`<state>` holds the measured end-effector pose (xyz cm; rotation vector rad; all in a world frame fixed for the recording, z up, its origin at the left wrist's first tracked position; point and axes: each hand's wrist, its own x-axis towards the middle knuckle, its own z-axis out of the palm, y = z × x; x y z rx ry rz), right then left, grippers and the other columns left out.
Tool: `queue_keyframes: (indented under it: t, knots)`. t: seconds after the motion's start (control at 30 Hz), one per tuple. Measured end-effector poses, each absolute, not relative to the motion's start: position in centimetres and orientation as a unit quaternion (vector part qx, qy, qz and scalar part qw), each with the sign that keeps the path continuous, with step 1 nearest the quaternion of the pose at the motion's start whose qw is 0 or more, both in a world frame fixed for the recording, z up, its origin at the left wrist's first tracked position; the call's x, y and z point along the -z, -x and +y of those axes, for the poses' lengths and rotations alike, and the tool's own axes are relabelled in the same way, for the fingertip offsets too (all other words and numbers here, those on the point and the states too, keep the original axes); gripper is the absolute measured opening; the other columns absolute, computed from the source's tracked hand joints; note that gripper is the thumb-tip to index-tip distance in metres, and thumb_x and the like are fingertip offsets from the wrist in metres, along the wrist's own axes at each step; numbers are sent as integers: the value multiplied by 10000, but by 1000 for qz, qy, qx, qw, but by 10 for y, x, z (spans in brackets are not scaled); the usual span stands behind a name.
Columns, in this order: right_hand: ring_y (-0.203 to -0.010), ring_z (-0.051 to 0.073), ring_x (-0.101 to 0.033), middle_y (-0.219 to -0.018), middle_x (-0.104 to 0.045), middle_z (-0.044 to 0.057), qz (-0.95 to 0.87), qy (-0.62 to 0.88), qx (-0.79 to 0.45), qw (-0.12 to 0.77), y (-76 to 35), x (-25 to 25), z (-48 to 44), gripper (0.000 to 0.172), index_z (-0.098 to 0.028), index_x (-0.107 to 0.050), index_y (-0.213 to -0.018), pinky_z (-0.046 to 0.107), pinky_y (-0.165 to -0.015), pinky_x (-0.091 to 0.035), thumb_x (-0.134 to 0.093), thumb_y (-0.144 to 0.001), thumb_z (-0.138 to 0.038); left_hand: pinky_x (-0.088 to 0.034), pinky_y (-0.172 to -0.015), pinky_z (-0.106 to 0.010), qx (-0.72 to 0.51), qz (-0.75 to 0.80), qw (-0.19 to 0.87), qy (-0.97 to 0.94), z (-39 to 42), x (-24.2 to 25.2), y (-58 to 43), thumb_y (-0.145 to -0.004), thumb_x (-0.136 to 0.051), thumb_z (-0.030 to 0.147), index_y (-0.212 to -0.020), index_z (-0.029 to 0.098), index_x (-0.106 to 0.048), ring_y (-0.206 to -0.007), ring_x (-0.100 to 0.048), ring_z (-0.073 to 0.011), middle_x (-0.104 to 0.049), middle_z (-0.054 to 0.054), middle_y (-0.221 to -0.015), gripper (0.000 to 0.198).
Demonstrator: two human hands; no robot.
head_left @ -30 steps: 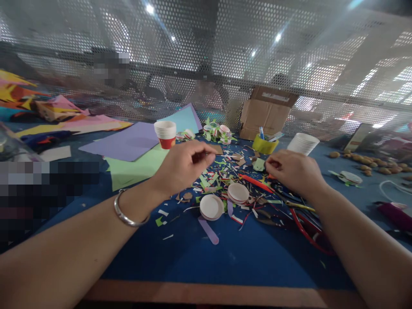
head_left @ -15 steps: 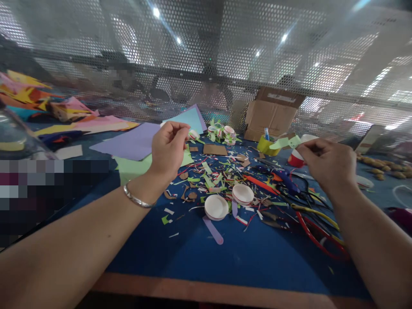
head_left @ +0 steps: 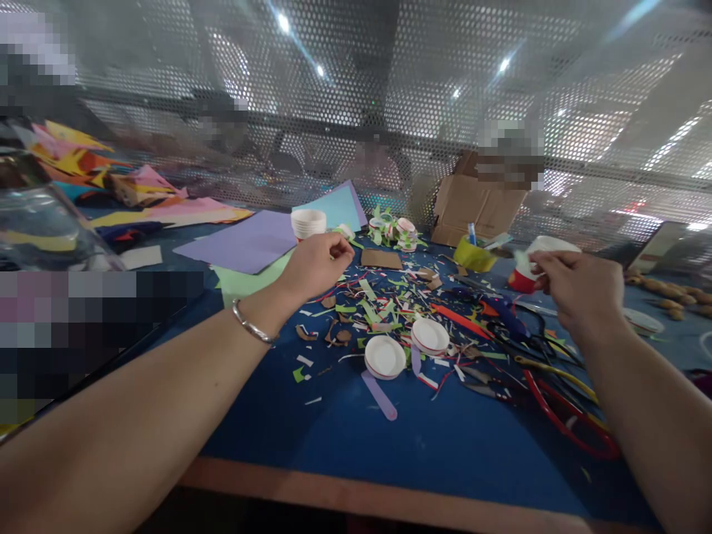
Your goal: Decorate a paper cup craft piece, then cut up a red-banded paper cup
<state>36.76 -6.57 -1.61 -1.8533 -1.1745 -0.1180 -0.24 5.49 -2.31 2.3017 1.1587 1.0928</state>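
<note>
My left hand (head_left: 318,268), with a bracelet at the wrist, hovers over the middle of the table. Its thumb and fingertips are pinched together, and anything between them is too small to make out. Behind it stands a stack of white paper cups (head_left: 308,222). On the right, my right hand (head_left: 584,285) pinches a pale green paper strip (head_left: 521,261), which is blurred. Just behind those fingers is a red and white paper cup (head_left: 523,282); whether they touch it I cannot tell. Two shallow white cup bottoms (head_left: 384,356) lie nearer me beside a purple stick (head_left: 380,396).
Paper scraps (head_left: 372,304) litter the middle. Red-handled scissors (head_left: 572,423) and an orange tool (head_left: 461,322) lie right. Purple paper (head_left: 239,241) and green paper (head_left: 245,285) lie left. A cardboard box (head_left: 472,211), a yellow holder (head_left: 474,256) and decorated cup pieces (head_left: 392,230) stand behind.
My left hand has shifted right and slightly down, uncovering the cup stack. My right hand's fingers have lowered beside the red and white cup, and the green strip is less visible. The view has shifted slightly.
</note>
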Motion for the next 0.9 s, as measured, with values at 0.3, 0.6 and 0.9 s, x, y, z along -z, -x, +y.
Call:
queue_keyframes:
  t: [0.3, 0.6, 0.9]
  knots:
    - [-595, 141, -603, -663, -644, -14, -434, 792, 12, 428, -353, 7, -73, 230, -167, -725, -887, 290, -613, -488, -668, -913, -388, -505, -760, -314, -345, 473, 103, -804, 71, 31, 13, -833, -567, 151, -964, 176, -692, -807, -676, -200, -755, -76, -939, 183]
    - [-535, 173, -615, -612, -696, 21, -491, 775, 73, 391, -339, 6, -74, 269, -189, -793, -838, 319, -636, -452, -648, -812, -414, -460, -1069, -421, -211, 484, -2, -849, 77, 44, -10, -908, -567, 122, -1119, 149, -695, -1206, -609, -271, -706, -125, -1219, 248]
    - [-504, 159, -627, -674, -720, 30, -528, 773, 39, 350, -346, 9, -75, 343, -190, -774, -899, 310, -597, -477, -588, -866, -476, -567, -928, -465, -117, 535, -56, -835, 125, 45, -39, -963, -632, 365, -1286, 153, -598, -1108, -643, -248, -623, -119, -1290, 388]
